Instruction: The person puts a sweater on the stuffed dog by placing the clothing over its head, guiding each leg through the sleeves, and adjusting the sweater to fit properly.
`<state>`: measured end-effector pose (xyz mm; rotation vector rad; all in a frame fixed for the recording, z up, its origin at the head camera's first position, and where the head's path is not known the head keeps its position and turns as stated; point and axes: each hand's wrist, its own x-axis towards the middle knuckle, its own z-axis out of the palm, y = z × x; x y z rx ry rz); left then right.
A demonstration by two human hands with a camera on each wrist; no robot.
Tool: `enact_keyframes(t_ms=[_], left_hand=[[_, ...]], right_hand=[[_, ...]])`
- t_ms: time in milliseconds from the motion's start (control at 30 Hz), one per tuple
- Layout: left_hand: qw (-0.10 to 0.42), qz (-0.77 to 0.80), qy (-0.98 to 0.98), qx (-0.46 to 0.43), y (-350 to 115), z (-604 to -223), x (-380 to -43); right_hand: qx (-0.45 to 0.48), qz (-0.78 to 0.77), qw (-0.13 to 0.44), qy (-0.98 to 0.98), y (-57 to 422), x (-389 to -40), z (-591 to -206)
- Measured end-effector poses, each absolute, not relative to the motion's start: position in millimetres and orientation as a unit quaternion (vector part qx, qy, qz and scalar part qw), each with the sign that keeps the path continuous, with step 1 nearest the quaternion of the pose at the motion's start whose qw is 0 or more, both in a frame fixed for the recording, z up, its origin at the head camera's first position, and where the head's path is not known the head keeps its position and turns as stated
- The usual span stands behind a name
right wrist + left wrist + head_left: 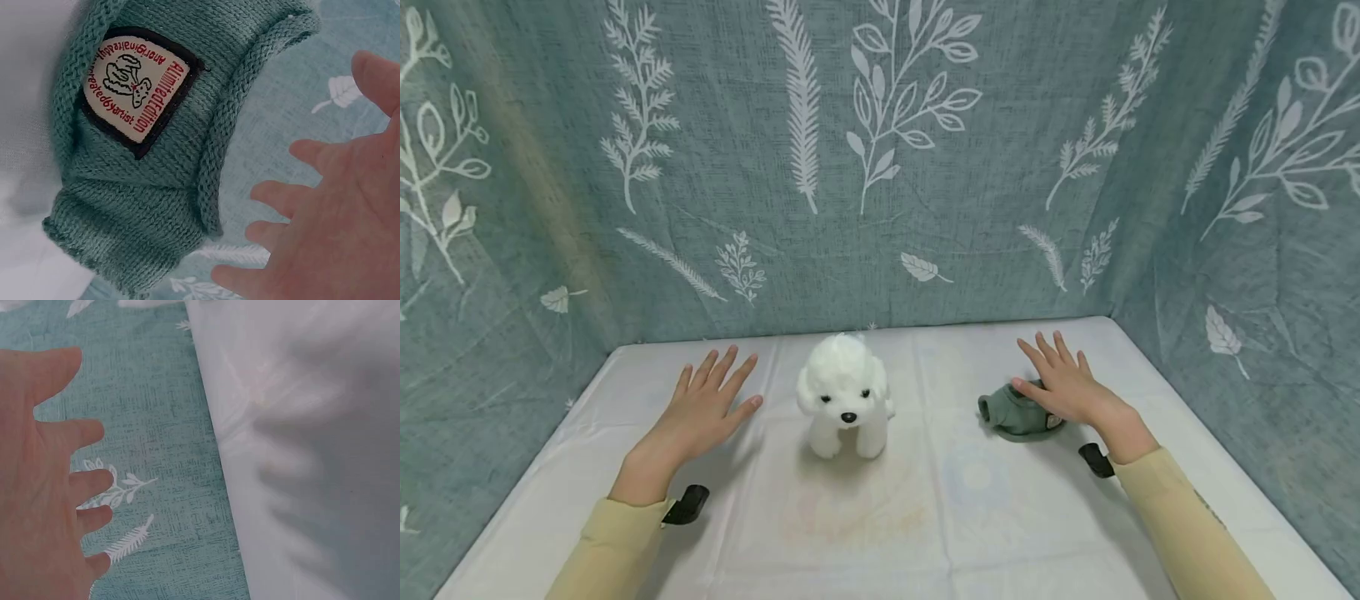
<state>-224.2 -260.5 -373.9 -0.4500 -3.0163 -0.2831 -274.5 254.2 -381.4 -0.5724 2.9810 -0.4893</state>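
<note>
A white fluffy toy dog (846, 379) with black eyes and nose stands facing me near the middle of the table. To its left, my left hand (695, 423) is held palm down with fingers spread and nothing in it. On the right lies a small green knitted sweater (1011, 414), with a rolled edge and a cream patch (134, 87) bordered in black. My right hand (1067, 390) overlaps the sweater's far right part in the head view, fingers spread. From the right wrist camera, a gap shows between those fingers and the knit.
A white cloth covers the table (850, 542). Grey-green curtains (715, 167) printed with white leaves hang behind it and along both sides. Each wrist carries a small black device, the left one (687, 505) and the right one (1096, 460), near beige sleeves.
</note>
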Motion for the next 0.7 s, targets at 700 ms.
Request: enact_keyframes(t_ms=[700], left_hand=[[0.142,-0.103,-0.900,-0.399,-204.4,-406.1,-186.0]], right_hand=[[-0.197,-0.232,0.014,0.953,287.9,-266.8,-395.3]])
